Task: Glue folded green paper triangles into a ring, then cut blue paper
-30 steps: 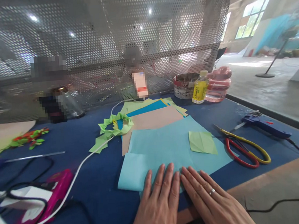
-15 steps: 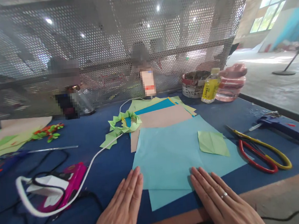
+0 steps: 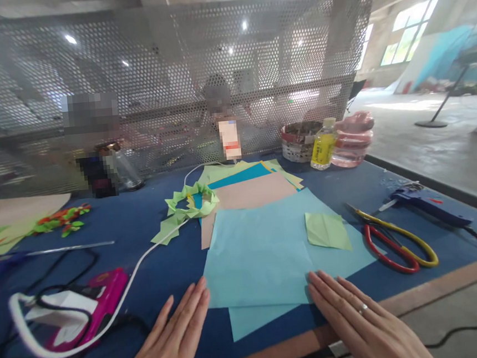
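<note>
Light-blue paper: flat on bench, between the hands. Stage judged early: spread out, no finished shape; shaping seems left. Near edge runs left-right; long axis likely likewise, overlap obscures. Left hand, right hand: grip released, fingers extended at paper's edges. Green square on top; scissors right.

My left hand, at seven o'clock, is palm-down, straight fingers aimed at one; my right hand, at five, is palm-down too, outstretched toward eleven.
</note>
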{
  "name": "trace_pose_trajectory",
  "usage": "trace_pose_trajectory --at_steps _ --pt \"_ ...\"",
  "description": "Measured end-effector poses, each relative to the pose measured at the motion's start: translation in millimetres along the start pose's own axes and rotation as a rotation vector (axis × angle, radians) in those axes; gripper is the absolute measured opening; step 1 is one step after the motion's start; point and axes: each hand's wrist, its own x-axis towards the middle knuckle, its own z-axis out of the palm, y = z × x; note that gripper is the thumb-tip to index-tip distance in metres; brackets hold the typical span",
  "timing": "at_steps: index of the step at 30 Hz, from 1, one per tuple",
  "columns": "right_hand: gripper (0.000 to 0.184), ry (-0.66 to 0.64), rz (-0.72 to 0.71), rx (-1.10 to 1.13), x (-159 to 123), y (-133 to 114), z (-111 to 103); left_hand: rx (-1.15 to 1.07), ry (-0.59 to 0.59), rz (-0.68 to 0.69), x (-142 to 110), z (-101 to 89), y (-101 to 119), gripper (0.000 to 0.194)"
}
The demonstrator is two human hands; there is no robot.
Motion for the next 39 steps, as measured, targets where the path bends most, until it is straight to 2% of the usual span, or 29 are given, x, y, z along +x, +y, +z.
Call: trace_pose_trajectory --at_steps 3,6,11,15,19,26,33,36,39 --pt "0.036 -0.007 0.068 0.128 6.2 7.9 -7.1 -0.062 -0.036 -0.089 2.1 -4.7 -4.3 0.079" --pt "0.039 -0.07 0.121 0.235 22.0 14.1 -10.8 -0.121 -0.047 -0.219 12.0 -11.2 -6.3 0.053" --pt "0.046 -0.238 0.079 0.353 47.5 20.3 -9.0 -0.267 -0.076 -0.284 31.1 -20.6 -8.8 0.034" --pt "0.047 -0.272 0.059 0.327 57.5 22.1 -5.7 -0.285 -0.097 -0.312 36.6 -20.5 -8.1 0.033" --pt "0.042 -0.292 0.034 0.31 62.3 24.6 -6.4 -0.262 -0.089 -0.316 38.0 -16.5 -6.9 0.042" --pt "0.046 -0.351 -0.003 0.345 57.7 34.8 -10.7 -0.3 -0.182 -0.28 42.6 -20.3 -9.6 0.058" --pt "0.03 -0.24 -0.048 0.388 56.7 41.5 -5.4 -0.324 -0.123 -0.3 44.0 -20.0 -8.8 0.054" --pt "0.03 -0.194 -0.069 0.387 57.2 43.8 -2.7 -0.335 -0.122 -0.297 43.4 -18.9 -10.7 0.053" --pt "0.035 -0.184 -0.094 0.366 57.9 46.3 -1.1 -0.329 -0.075 -0.313 46.7 -16.2 -13.9 0.041"
